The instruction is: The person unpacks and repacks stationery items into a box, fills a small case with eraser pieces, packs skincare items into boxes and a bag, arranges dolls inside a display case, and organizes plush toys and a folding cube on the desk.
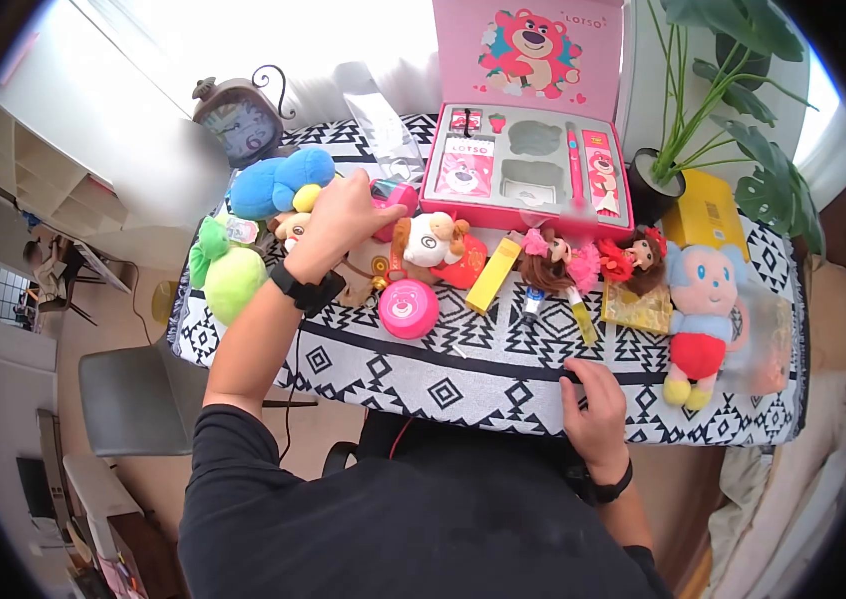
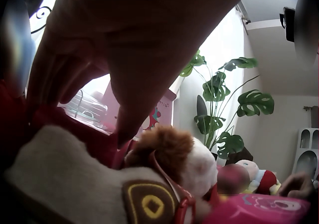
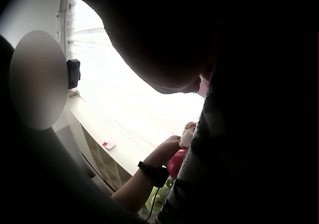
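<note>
Reaching in among the toys at the back left, my left hand [image 1: 345, 212] grips a dark pink boxy thing [image 1: 398, 196]. In the left wrist view my fingers and thumb come down on two sides of that dark pink thing [image 2: 92, 137]. Just right of it lies a white and brown plush dog [image 1: 430, 243], and a blue plush toy [image 1: 281, 184] is on the other side of the hand. A round pink case [image 1: 409, 308] with a bear face sits nearer me. My right hand [image 1: 598, 407] rests on the table's front edge, fingers loosely bent, holding nothing.
An opened pink gift box [image 1: 533, 212] stands at the back. To its right are a potted plant [image 1: 658, 180] and a pale blue plush toy [image 1: 708, 299]. Two dolls [image 1: 633, 262], a yellow box [image 1: 494, 277] and a green plush [image 1: 233, 285] lie on the patterned tablecloth [image 1: 393, 361].
</note>
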The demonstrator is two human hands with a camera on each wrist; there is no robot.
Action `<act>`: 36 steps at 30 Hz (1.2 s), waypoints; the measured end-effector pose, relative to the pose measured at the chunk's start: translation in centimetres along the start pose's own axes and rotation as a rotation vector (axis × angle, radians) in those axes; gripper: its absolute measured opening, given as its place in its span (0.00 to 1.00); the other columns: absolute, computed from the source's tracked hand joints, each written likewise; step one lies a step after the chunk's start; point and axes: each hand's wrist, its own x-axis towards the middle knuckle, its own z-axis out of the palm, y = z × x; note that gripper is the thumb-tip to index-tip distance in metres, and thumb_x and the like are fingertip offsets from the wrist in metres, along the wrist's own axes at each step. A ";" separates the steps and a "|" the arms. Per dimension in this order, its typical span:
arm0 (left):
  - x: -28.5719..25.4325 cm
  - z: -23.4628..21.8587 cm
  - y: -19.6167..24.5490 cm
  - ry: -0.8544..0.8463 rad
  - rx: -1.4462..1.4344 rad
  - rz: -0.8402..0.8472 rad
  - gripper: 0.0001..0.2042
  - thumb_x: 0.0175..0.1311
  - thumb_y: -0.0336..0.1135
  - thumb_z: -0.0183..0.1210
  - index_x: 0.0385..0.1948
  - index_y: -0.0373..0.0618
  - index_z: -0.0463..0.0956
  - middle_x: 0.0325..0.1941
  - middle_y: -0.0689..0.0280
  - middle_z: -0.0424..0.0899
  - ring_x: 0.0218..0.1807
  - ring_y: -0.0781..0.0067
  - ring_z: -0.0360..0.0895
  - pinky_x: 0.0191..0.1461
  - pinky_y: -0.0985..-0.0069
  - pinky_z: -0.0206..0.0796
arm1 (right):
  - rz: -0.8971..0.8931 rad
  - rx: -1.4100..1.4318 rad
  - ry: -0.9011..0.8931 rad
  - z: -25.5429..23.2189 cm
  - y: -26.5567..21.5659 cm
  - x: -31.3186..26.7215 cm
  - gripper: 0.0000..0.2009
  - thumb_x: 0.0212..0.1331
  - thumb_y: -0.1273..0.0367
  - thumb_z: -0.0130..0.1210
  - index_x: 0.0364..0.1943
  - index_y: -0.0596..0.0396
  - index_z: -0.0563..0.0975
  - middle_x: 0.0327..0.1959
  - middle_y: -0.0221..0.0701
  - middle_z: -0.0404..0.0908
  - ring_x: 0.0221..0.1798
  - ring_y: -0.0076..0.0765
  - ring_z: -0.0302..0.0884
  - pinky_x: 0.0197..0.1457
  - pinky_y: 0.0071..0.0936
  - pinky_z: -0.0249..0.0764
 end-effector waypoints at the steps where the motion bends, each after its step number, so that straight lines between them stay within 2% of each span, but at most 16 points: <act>1: 0.1 0.3 0.0 0.001 -0.002 0.001 0.35 0.59 0.61 0.82 0.43 0.27 0.86 0.36 0.42 0.93 0.41 0.38 0.94 0.49 0.50 0.87 | -0.016 0.000 -0.001 0.0 0.0 0.0 0.14 0.68 0.79 0.72 0.56 0.63 0.87 0.51 0.47 0.92 0.54 0.59 0.91 0.59 0.47 0.86; 6: 0.4 0.2 1.2 -0.003 0.152 0.066 0.33 0.57 0.63 0.83 0.39 0.33 0.87 0.39 0.42 0.93 0.44 0.39 0.94 0.49 0.47 0.86 | -0.026 -0.006 0.014 -0.2 -0.2 0.1 0.15 0.67 0.79 0.72 0.56 0.62 0.87 0.51 0.45 0.92 0.53 0.57 0.91 0.58 0.47 0.87; 7: 0.2 -0.8 2.2 -0.005 0.187 0.096 0.30 0.60 0.60 0.82 0.41 0.35 0.87 0.40 0.44 0.93 0.45 0.41 0.94 0.51 0.48 0.86 | -0.037 0.006 0.013 -0.3 -0.2 0.2 0.15 0.67 0.79 0.72 0.56 0.62 0.87 0.51 0.45 0.92 0.53 0.57 0.91 0.58 0.47 0.87; 9: 0.5 -1.8 3.6 0.122 0.186 0.214 0.26 0.66 0.55 0.80 0.44 0.36 0.88 0.44 0.48 0.94 0.49 0.42 0.94 0.53 0.51 0.85 | -0.028 -0.014 0.035 -0.2 0.1 0.3 0.15 0.66 0.79 0.73 0.55 0.61 0.88 0.50 0.44 0.92 0.52 0.57 0.91 0.57 0.47 0.87; 10: 0.8 -2.4 4.6 0.121 0.124 0.298 0.25 0.69 0.52 0.78 0.54 0.37 0.89 0.51 0.51 0.94 0.53 0.43 0.93 0.56 0.52 0.84 | -0.031 -0.004 0.029 -0.1 0.2 0.3 0.14 0.66 0.78 0.73 0.55 0.61 0.88 0.49 0.44 0.92 0.51 0.56 0.91 0.57 0.47 0.87; 11: 1.2 -3.3 6.2 0.119 0.118 0.313 0.25 0.69 0.52 0.78 0.54 0.37 0.89 0.51 0.51 0.94 0.53 0.43 0.93 0.56 0.52 0.84 | -0.036 0.008 0.020 0.0 0.2 0.3 0.14 0.66 0.78 0.73 0.54 0.61 0.88 0.49 0.44 0.92 0.51 0.56 0.91 0.57 0.46 0.88; 13: 2.2 -4.2 9.9 0.024 0.004 0.535 0.23 0.70 0.49 0.78 0.55 0.38 0.89 0.53 0.51 0.94 0.54 0.44 0.92 0.59 0.53 0.83 | -0.036 0.006 0.037 0.1 0.3 0.4 0.13 0.66 0.78 0.73 0.54 0.61 0.88 0.48 0.43 0.92 0.50 0.54 0.91 0.56 0.46 0.88; 15: 4.6 -3.1 12.5 -0.026 -0.016 0.606 0.22 0.70 0.48 0.78 0.55 0.40 0.89 0.53 0.50 0.93 0.56 0.45 0.91 0.61 0.54 0.83 | -0.033 0.019 0.035 0.1 0.3 0.4 0.13 0.66 0.78 0.73 0.53 0.61 0.88 0.47 0.43 0.92 0.50 0.54 0.91 0.56 0.46 0.88; 17: 7.7 -1.0 15.1 -0.066 -0.051 0.772 0.21 0.72 0.47 0.76 0.56 0.40 0.90 0.53 0.49 0.93 0.57 0.43 0.91 0.62 0.53 0.83 | -0.031 0.012 0.053 0.1 0.3 0.4 0.13 0.66 0.78 0.73 0.53 0.61 0.88 0.47 0.43 0.92 0.50 0.54 0.91 0.56 0.46 0.88; 21: 15.9 5.3 19.7 -0.183 -0.037 0.686 0.23 0.76 0.47 0.70 0.64 0.41 0.88 0.58 0.47 0.95 0.62 0.40 0.91 0.67 0.51 0.82 | -0.028 -0.008 0.100 0.0 0.3 0.2 0.12 0.66 0.78 0.73 0.52 0.61 0.88 0.47 0.43 0.92 0.49 0.54 0.91 0.55 0.46 0.87; 24: 19.8 8.7 21.8 -0.205 -0.064 0.616 0.22 0.77 0.45 0.68 0.63 0.40 0.90 0.59 0.44 0.95 0.64 0.38 0.91 0.70 0.49 0.81 | 0.001 -0.005 0.109 0.0 0.4 0.0 0.12 0.67 0.78 0.72 0.52 0.61 0.88 0.46 0.43 0.92 0.49 0.54 0.91 0.55 0.46 0.87; 27: 23.2 12.3 21.6 -0.187 -0.061 0.570 0.22 0.77 0.47 0.66 0.62 0.40 0.91 0.59 0.44 0.95 0.62 0.37 0.91 0.69 0.49 0.82 | 0.039 0.035 0.109 -0.2 0.6 -0.2 0.12 0.67 0.77 0.72 0.53 0.61 0.88 0.46 0.43 0.93 0.49 0.55 0.91 0.55 0.46 0.87; 31: 23.0 11.3 23.1 -0.253 -0.137 0.490 0.23 0.77 0.49 0.67 0.59 0.39 0.92 0.56 0.44 0.96 0.59 0.39 0.93 0.67 0.50 0.83 | 0.045 0.053 0.099 -0.4 0.6 -0.2 0.12 0.67 0.77 0.73 0.53 0.61 0.88 0.46 0.43 0.93 0.49 0.55 0.91 0.55 0.46 0.87; 33: 22.5 10.9 23.3 -0.317 -0.296 0.347 0.24 0.77 0.52 0.69 0.56 0.37 0.93 0.50 0.46 0.97 0.53 0.43 0.95 0.64 0.51 0.84 | 0.036 0.053 0.099 -0.4 0.6 0.1 0.13 0.67 0.77 0.73 0.53 0.61 0.88 0.46 0.43 0.93 0.49 0.54 0.91 0.55 0.46 0.87; 34: 22.4 11.0 23.1 -0.324 -0.293 0.341 0.24 0.77 0.52 0.69 0.56 0.37 0.93 0.50 0.46 0.97 0.53 0.43 0.95 0.64 0.51 0.84 | 0.022 0.045 0.100 -0.3 0.6 0.0 0.13 0.67 0.77 0.73 0.54 0.61 0.88 0.46 0.43 0.93 0.49 0.54 0.91 0.55 0.46 0.88; 36: 22.9 10.9 23.2 -0.394 -0.517 0.120 0.26 0.77 0.56 0.70 0.54 0.37 0.93 0.46 0.47 0.97 0.50 0.48 0.96 0.59 0.51 0.84 | 0.025 0.057 0.094 -0.3 0.7 0.0 0.13 0.67 0.77 0.73 0.54 0.61 0.88 0.46 0.43 0.93 0.49 0.54 0.91 0.55 0.46 0.88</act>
